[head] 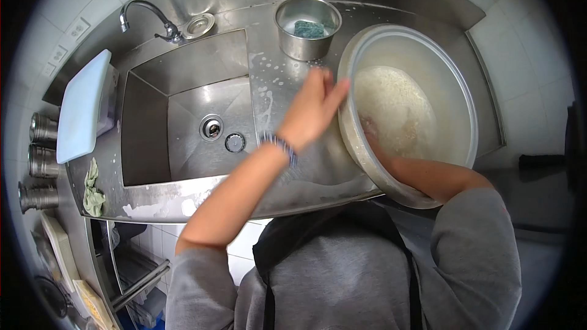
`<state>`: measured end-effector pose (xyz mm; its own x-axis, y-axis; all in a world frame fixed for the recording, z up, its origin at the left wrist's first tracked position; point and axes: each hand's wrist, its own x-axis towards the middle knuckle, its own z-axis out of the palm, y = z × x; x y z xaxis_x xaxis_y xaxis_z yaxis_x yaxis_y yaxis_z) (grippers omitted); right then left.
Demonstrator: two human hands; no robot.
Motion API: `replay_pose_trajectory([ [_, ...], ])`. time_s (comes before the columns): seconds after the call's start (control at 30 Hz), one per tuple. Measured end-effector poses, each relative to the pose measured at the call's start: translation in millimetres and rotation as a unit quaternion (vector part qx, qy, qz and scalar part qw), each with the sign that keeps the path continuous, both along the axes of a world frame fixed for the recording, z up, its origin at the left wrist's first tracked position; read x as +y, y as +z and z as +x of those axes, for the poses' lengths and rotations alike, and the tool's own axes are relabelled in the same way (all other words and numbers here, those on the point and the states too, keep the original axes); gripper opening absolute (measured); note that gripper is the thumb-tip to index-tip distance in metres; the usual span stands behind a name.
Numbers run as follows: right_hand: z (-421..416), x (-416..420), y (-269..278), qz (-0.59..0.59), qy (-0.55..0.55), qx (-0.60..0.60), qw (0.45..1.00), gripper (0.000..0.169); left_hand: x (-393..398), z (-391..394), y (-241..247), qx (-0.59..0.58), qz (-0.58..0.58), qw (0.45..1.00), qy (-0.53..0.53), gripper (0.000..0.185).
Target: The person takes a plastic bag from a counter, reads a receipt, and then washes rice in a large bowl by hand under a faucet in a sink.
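Note:
A large, round, translucent plastic tub (451,96) stands tilted on the steel counter, its inside cloudy and wet. My right forearm reaches over its near rim. Low inside the tub is my right hand (369,129), blurred and partly hidden by the near wall, so its grip is unclear. My left hand (316,103), also blurred, hovers by the tub's left rim. Its thumb points at the rim, the other fingers are bent, and nothing shows between them. Behind that hand stands a steel pot (306,48) with a dark green scouring pad (308,29) in it.
To the left is a steel sink (197,156) with a drain (212,128) and a loose round strainer (235,142). A curved faucet (146,7) rises behind it, beside a metal lid (198,25). A light-blue board (82,105) and a green cloth (93,190) lie further left.

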<state>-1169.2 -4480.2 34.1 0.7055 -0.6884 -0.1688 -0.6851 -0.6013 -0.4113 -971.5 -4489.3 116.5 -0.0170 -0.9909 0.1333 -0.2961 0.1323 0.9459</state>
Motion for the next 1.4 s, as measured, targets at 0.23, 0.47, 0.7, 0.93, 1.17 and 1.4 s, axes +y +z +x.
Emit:
replay_pose_trajectory([
  [0.23, 14.7, -7.3, -5.2, -0.035, -0.058, 0.03, 0.997, 0.056, -115.2, -47.5, 15.9, -0.248, 0.079, 0.966, -0.007, 0.05],
  [0.47, 39.3, -27.5, -23.7, -0.163, -0.203, 0.113, 0.959, 0.059, -109.8, -48.1, 7.6, -0.231, 0.052, 0.972, 0.005, 0.042],
  [0.7, 52.4, -115.5, -37.0, -0.093, -0.471, -0.143, 0.866, 0.059, -107.2, -46.8, 6.0, -0.217, 0.056, 0.974, 0.022, 0.042],
  [0.93, 52.0, -151.3, -45.4, -0.219, -0.568, -0.045, 0.792, 0.056, -100.9, -47.2, 5.0, -0.186, 0.066, 0.979, 0.044, 0.042],
  [1.17, 41.6, -86.9, -88.9, -0.206, -0.249, 0.093, 0.942, 0.052, -100.9, -42.0, 6.6, -0.195, 0.066, 0.978, 0.033, 0.038],
  [1.4, 41.8, -48.1, -44.7, -0.212, -0.199, 0.108, 0.951, 0.056, -96.2, -42.3, 11.3, -0.186, 0.068, 0.98, 0.035, 0.037],
])
